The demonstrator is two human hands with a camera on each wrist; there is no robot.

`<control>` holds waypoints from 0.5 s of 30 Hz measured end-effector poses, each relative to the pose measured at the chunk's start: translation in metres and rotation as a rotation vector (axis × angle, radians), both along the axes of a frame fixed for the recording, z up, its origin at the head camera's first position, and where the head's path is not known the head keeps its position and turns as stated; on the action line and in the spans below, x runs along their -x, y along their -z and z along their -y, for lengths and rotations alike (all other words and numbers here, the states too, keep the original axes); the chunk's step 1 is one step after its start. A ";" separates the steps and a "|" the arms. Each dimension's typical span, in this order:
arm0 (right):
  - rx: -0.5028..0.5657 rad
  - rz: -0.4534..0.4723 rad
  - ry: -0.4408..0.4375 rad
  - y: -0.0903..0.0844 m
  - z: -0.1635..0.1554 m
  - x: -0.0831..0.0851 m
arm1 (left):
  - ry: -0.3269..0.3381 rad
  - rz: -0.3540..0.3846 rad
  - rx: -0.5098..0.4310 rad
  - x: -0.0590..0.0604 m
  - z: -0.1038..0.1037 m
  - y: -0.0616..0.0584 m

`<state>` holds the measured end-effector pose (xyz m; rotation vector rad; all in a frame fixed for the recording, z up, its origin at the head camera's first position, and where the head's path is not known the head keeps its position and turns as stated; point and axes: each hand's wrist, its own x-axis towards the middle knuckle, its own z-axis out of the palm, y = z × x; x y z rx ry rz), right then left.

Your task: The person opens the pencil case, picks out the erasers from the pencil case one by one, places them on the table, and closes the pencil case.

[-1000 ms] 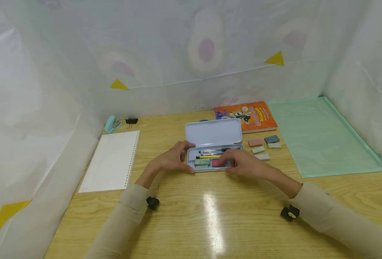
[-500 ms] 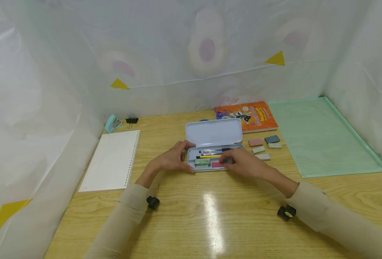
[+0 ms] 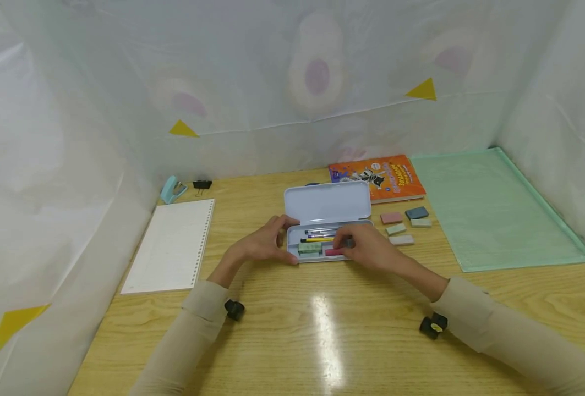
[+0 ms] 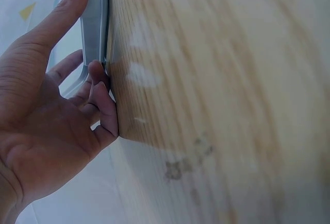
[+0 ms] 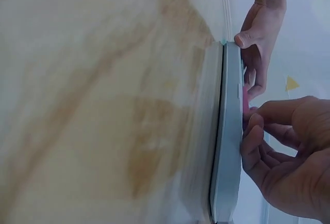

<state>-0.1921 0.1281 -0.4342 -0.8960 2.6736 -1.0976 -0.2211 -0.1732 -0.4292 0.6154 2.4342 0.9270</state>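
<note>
Open case (image 3: 328,220) mid-table, notepad (image 3: 170,246) to its left, book (image 3: 377,177) behind, erasers (image 3: 403,224) right.

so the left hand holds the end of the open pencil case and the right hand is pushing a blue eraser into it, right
Not quite: the eraser under the right hand is pink, not blue. The head view shows it beside a green eraser inside the pencil case; the blue eraser lies outside on the table. The left hand does hold the open case's end.
</note>
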 end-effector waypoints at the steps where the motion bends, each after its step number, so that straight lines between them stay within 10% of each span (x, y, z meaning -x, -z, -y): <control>1: 0.007 0.013 0.005 0.000 -0.002 0.000 | 0.000 -0.001 0.001 0.000 0.000 0.000; 15: 0.145 0.119 0.080 -0.015 -0.068 -0.005 | 0.004 -0.008 0.007 0.002 0.000 0.003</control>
